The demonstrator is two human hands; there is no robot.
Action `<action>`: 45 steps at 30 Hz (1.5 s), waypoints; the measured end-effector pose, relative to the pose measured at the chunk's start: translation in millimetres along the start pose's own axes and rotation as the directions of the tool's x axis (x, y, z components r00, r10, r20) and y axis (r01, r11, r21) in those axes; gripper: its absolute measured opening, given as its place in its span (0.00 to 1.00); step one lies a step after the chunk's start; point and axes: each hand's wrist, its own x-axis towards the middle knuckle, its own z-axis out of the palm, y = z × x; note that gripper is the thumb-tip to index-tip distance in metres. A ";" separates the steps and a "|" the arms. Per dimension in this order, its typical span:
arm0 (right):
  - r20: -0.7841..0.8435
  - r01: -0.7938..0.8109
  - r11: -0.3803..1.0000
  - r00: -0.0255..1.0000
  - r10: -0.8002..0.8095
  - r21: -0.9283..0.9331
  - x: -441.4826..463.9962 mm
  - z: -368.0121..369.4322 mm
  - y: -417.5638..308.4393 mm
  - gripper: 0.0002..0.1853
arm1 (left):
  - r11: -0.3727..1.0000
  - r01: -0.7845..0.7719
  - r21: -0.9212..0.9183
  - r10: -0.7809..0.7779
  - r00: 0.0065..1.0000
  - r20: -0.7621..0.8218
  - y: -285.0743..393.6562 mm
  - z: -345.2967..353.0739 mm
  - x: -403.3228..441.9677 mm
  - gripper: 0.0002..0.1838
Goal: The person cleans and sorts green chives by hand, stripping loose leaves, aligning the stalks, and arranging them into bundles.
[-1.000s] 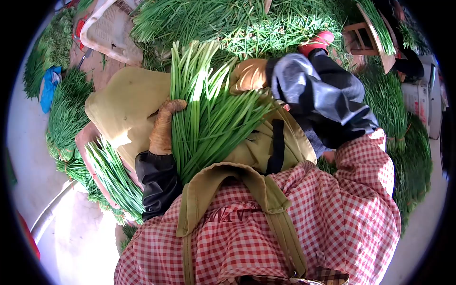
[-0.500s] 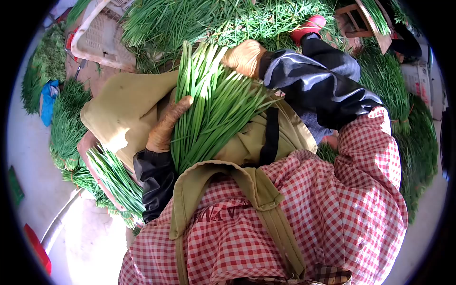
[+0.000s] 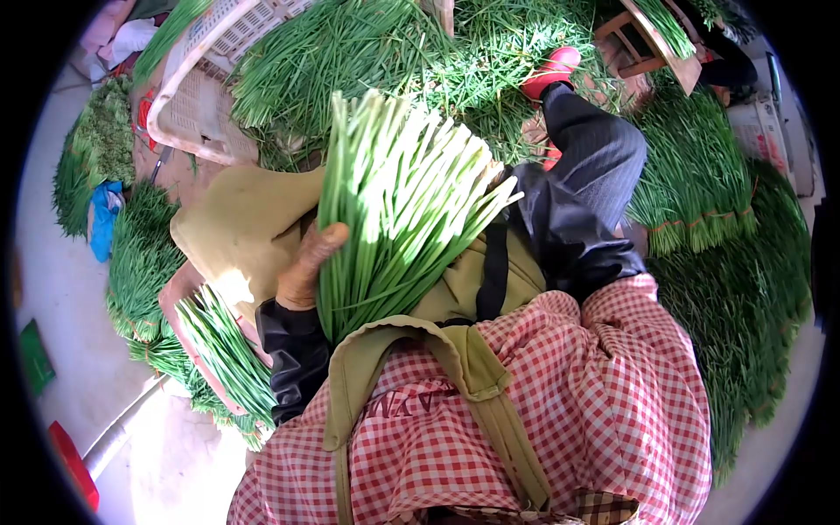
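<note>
A thick bunch of garlic chives [image 3: 402, 210] stands slanted over my lap, its pale cut ends fanned toward the top and its green leaves toward my body. My left hand [image 3: 308, 262] is closed round the bunch's left side, with the thumb showing in front. On the right, my black sleeve [image 3: 569, 232] reaches up to the bunch's right edge. The right hand itself is almost wholly behind the stalks, so its fingers are hidden. Below the bunch lies an olive apron [image 3: 254, 210] across my lap.
A white plastic crate [image 3: 197, 131] stands at upper left beside a large heap of loose chives [image 3: 332, 66]. Tied chive bundles [image 3: 700, 184] line the right side. More chives [image 3: 227, 354] lie at my left. A wooden stool [image 3: 634, 44] is at upper right, near a red shoe [image 3: 553, 72].
The bunch's cut ends have tipped toward the camera and spread wider. My right hand has gone from the bunch's top right to behind it. My left hand still grips the left side.
</note>
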 end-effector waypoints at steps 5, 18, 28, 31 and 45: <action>0.210 0.007 0.937 0.974 -0.086 0.350 19.3 20.9 11.1 0.40 | 0.419 -0.151 0.895 0.175 0.981 0.083 2.6 18.4 1.9 0.44; 0.090 0.189 0.971 0.975 -0.204 0.147 11.0 44.0 -33.0 0.36 | 0.976 -0.092 0.197 0.081 0.995 0.063 33.4 -36.8 56.3 0.29; -0.322 -0.203 0.752 0.947 -0.013 -0.627 -31.3 23.5 -62.6 0.13 | 0.963 0.269 -0.024 -0.245 0.909 0.336 -20.0 -70.2 93.5 0.29; -0.191 -0.044 0.773 0.976 -0.100 -0.633 -30.0 13.6 -58.8 0.11 | 0.961 0.276 -0.018 -0.254 0.907 0.337 -18.5 -71.5 89.5 0.29; -0.263 -0.024 0.694 0.934 -0.240 -0.720 -27.4 17.4 -75.6 0.08 | 0.963 0.268 -0.033 -0.240 0.904 0.353 -16.1 -73.7 81.1 0.28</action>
